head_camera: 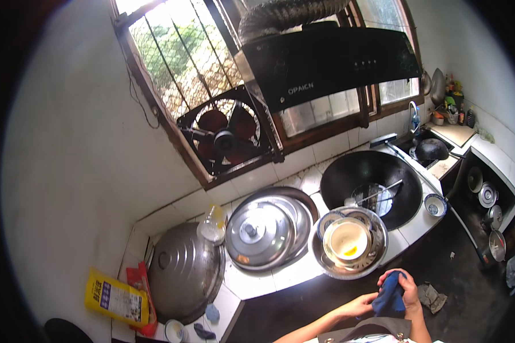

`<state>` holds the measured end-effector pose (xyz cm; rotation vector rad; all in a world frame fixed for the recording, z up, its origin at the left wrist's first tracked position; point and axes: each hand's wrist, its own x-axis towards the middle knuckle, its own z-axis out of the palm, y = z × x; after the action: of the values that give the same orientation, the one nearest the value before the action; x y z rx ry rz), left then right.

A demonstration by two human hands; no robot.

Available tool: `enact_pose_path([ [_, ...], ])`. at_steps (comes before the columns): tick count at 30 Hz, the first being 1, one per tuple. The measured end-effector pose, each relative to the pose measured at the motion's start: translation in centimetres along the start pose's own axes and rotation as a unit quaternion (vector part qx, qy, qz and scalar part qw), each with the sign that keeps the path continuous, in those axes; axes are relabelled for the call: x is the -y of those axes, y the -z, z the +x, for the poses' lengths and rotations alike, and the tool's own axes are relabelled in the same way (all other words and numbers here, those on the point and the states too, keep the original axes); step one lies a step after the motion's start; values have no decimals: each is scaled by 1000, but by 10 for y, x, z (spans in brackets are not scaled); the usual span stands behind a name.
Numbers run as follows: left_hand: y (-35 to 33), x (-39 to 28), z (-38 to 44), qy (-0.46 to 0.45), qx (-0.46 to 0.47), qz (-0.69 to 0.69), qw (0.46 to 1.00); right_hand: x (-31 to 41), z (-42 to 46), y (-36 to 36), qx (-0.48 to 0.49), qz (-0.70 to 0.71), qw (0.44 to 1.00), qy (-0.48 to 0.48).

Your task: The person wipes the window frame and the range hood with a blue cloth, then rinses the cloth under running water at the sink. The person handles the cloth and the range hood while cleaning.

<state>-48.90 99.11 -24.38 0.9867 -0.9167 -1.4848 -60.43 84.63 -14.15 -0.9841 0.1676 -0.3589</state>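
Note:
Both hands are low in the view, in front of the counter's edge. A blue cloth [389, 296] is bunched between them. My right hand [409, 289] grips its upper part, and my left hand [362, 305] holds its lower left side. Just beyond the hands stands a metal basin [319, 262] with stacked bowls in it; the top cream bowl [347, 238] has a yellow smear inside. Behind the basin a large black wok [339, 176] is set in the tiled counter, holding some water and a long thin utensil [382, 191].
Metal lids [262, 236] and a large domed lid [184, 270] lie left of the basin. A patterned bowl [435, 205] sits at the counter's right edge. A sink [431, 149] holds a dark pan. Crumpled litter [431, 298] lies on the floor. A black range hood [334, 64] hangs above.

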Motion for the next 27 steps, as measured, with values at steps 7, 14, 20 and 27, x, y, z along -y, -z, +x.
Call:
enact_pose_path([
  [7,-24,-7,-3,13,-142,-14,990,0,-36,68,-57,67,996,-17],
  [14,-47,9,7,51,-149,73,985,-58,-104,147,-176,55,975,-124],
  [20,-71,28,7,-15,-204,226,952,-79,-119,168,-163,64,968,-181],
  [27,-75,19,-12,60,-242,-57,967,-70,-112,180,137,-286,905,-284],
])
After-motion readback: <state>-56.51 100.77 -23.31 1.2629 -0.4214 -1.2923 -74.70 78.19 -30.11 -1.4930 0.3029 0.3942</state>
